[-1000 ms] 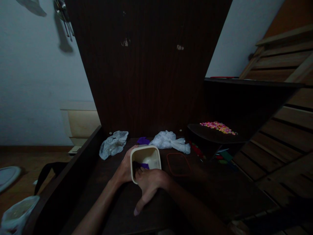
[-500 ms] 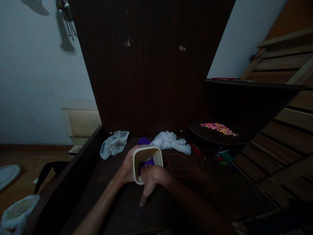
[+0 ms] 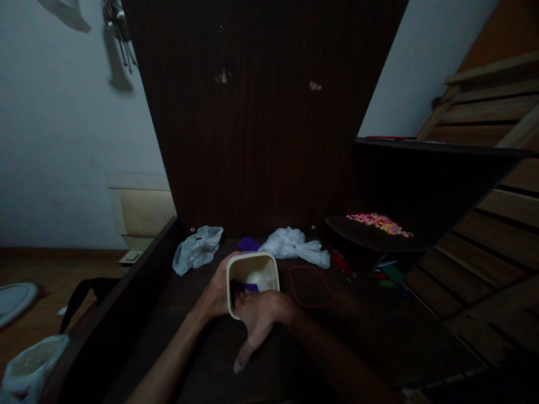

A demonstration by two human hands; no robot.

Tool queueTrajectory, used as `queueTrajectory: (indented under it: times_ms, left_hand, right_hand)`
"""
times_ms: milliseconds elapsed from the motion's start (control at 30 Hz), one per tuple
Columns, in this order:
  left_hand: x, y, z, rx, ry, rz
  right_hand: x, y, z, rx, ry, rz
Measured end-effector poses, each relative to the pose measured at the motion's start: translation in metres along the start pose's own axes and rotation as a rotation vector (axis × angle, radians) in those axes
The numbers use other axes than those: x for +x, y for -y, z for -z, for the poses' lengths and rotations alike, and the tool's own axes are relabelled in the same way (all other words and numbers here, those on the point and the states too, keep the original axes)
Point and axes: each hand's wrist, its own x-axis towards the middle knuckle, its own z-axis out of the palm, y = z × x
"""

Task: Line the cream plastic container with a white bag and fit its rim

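Note:
A cream square plastic container (image 3: 274, 268) is tilted with its mouth toward me on the dark tabletop. My left hand (image 3: 217, 292) is wrapped round its left side and holds it. The fingers of my right hand (image 3: 260, 311) reach over the near rim into the container, while its thumb sticks out apart below. Inside, a purple piece (image 3: 251, 287), paper or cloth, lies against those fingers, which partly cover it. The right fingertips are in shadow. Behind the container lies another purple piece (image 3: 248, 243).
Crumpled clear plastic bags, one at left (image 3: 197, 250) and a whiter one (image 3: 290, 244), lie along the back panel. A reddish-brown rectangular lid or frame (image 3: 310, 306) lies right of the container. Small pink and yellow pieces (image 3: 381, 223) are heaped on the corner shelf (image 3: 357, 240).
My right hand has shifted slightly left and down inside the container, its thumb stretching further out. The purple piece inside now shows lower and less. My left hand keeps its hold.

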Motion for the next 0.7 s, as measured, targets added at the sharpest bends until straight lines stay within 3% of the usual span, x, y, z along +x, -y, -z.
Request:
queueTrajectory:
  times_ms: [167, 300, 700]
  left_hand:
    - [0.000, -0.002, 0.002, 0.002, 0.022, -0.017]
    - [0.002, -0.007, 0.001, 0.005, 0.009, -0.027]
    - [-0.003, -0.005, -0.007, -0.011, -0.030, -0.038]
  right_hand:
    - [-0.030, 0.003, -0.018, -0.008, -0.016, -0.045]
    - [-0.033, 0.000, -0.022, -0.006, -0.038, -0.106]
    - [0.038, -0.014, 0.013, 0.002, 0.171, -0.157]
